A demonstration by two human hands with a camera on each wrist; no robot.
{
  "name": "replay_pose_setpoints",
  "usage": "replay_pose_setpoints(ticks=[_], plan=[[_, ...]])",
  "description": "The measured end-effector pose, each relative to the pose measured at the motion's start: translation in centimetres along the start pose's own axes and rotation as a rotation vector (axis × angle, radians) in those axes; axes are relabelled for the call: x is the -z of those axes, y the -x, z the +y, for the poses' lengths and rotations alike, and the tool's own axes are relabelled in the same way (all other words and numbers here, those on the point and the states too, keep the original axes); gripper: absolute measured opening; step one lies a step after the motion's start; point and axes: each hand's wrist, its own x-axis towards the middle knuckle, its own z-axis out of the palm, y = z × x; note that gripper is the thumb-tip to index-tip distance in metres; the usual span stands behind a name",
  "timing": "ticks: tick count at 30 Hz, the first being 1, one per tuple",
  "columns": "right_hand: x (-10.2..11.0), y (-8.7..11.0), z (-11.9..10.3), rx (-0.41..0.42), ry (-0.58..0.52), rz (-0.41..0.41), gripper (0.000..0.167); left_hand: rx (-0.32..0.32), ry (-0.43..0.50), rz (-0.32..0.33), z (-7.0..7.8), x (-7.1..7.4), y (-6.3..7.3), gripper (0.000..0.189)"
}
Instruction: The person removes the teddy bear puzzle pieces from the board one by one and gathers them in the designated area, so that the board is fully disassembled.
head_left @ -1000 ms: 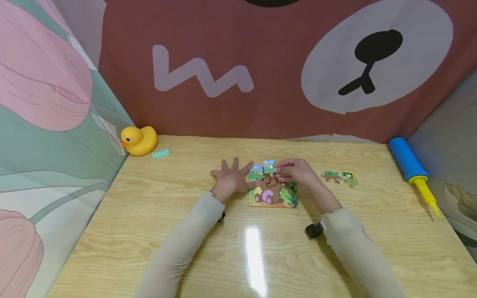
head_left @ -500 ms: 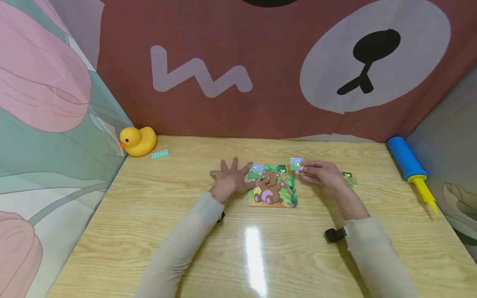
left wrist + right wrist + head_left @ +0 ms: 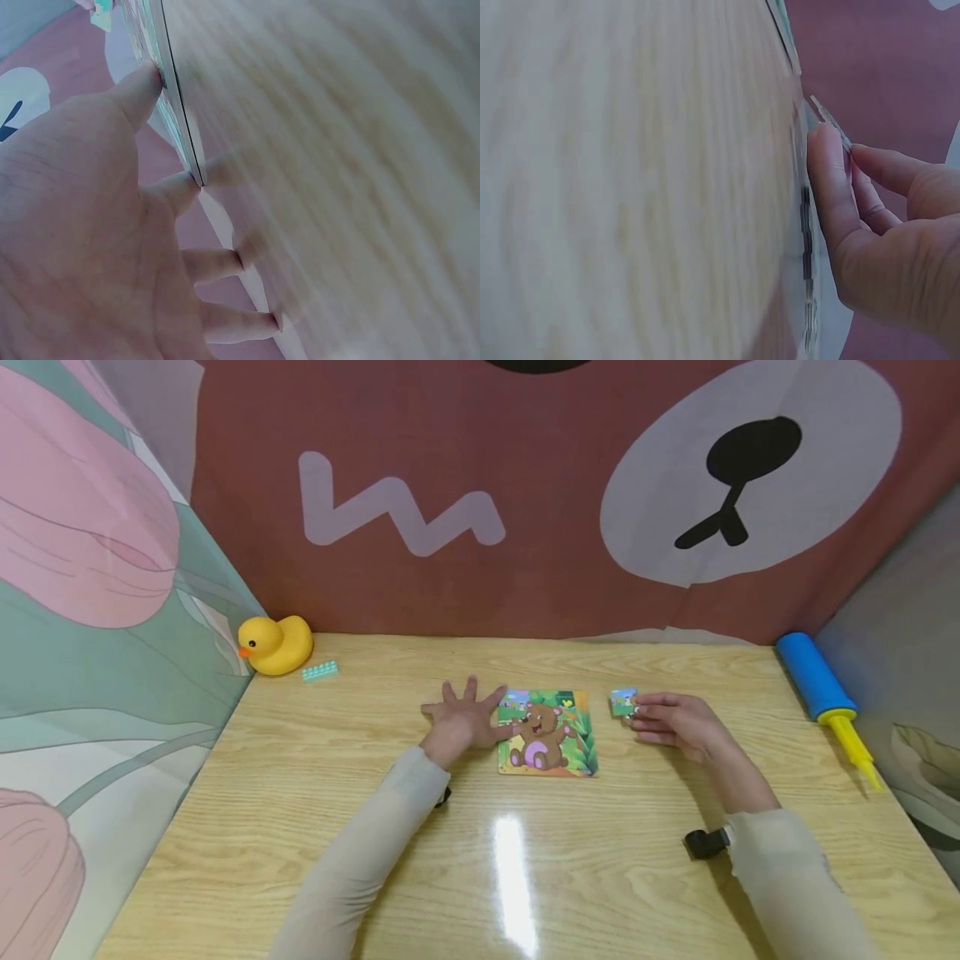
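Note:
A square bear puzzle board lies mid-table. My left hand rests at its left side with fingers spread; in the left wrist view, the thumb and a fingertip touch the board's edge. Right of the board, my right hand pinches a small puzzle piece with a blue and green print. The right wrist view shows this puzzle piece tilted between thumb and fingers, over loose puzzle pieces on the table. The head view has those loose pieces hidden behind the right hand.
A yellow rubber duck and a mint toy brick are at the back left of the wooden table. A blue and yellow toy pump lies at the right edge. Printed cloth walls stand behind and beside the table.
My right hand has carried the pinched puzzle piece right, from over the board to beside it, and now covers the loose pieces. My left hand has stayed at the board's edge.

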Motion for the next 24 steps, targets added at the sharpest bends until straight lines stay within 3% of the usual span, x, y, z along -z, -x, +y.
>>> replay_pose_setpoints(ticks=[14, 24], plan=[[-0.08, 0.56, -0.26, -0.031, 0.203, 0.051, 0.051, -0.003, -0.006, -0.006, 0.11, 0.0, -0.07, 0.081], [-0.27, 0.91, -0.55, -0.029, 0.253, 0.055, 0.053, 0.002, 0.003, 0.0, 0.09, 0.15, 0.21, 0.081]])
